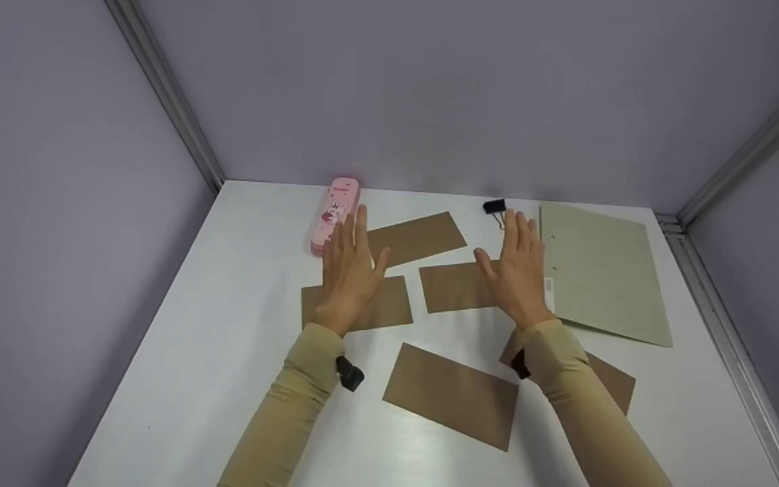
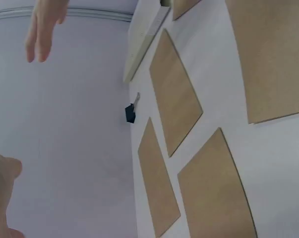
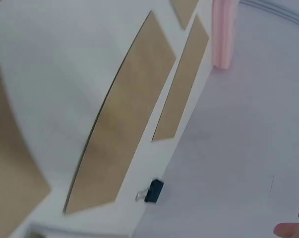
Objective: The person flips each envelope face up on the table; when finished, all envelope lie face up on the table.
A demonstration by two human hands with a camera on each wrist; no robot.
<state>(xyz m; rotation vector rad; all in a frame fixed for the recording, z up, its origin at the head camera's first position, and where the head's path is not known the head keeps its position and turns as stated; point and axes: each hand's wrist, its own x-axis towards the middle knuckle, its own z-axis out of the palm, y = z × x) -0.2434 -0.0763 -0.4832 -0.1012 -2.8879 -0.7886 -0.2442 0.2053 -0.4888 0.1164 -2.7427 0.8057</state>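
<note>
nearest in the head view lies a brown envelope point(image 1: 454, 394) on the white table point(image 1: 227, 318). left hand point(image 1: 349, 270) and right hand point(image 1: 516, 267) hover flat above other envelopes point(image 1: 450, 287), fingers straight, holding nothing.

left wrist view: envelopes, black binder clip point(image 2: 130, 113).

right wrist view: pink pencil case point(image 3: 223, 32), clip.

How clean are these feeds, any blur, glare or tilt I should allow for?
Head view: even soft light, no glare, faint shadows only; left hand, right hand and the brown envelopes are sharp. Left wrist view: strongly tilted, with a blurred fingertip at the edge. Right wrist view: tilted and soft, with the clip and pink case slightly blurred.
</note>
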